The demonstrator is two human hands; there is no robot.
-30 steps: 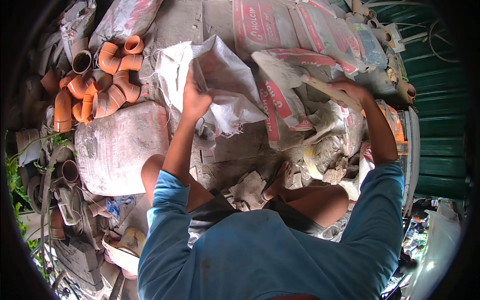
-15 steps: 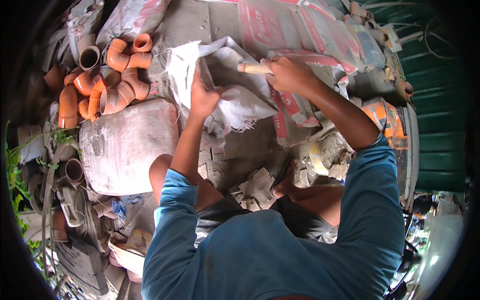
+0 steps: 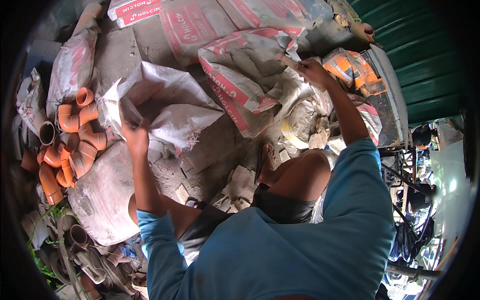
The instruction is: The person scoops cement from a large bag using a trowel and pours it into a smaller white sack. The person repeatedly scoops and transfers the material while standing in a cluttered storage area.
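Note:
My left hand [image 3: 135, 135] is closed on the near-left rim of a white woven sack [image 3: 192, 117], whose mouth gapes upward. To its right lies a torn-open red and white paper cement bag [image 3: 225, 82] with grey powder [image 3: 250, 57] inside. Over that bag's right side, my right hand [image 3: 316, 74] grips a tool with a pale wooden handle [image 3: 290, 62]. The handle's end points up and left from my fist. The tool's working end is blurred and mostly hidden, so I cannot make out its kind.
Orange pipe elbows [image 3: 85, 142] are piled at the left, above a full, dusty sack [image 3: 107, 187]. More cement bags [image 3: 195, 27] lie at the far side. An orange and black bag [image 3: 345, 70] sits near a green corrugated wall [image 3: 400, 55]. Broken flat scraps [image 3: 237, 186] litter the ground by my feet.
My right hand has moved with the tool from the white sack's mouth to over the open cement bag. My left hand still holds the sack's rim. The view has turned rightward.

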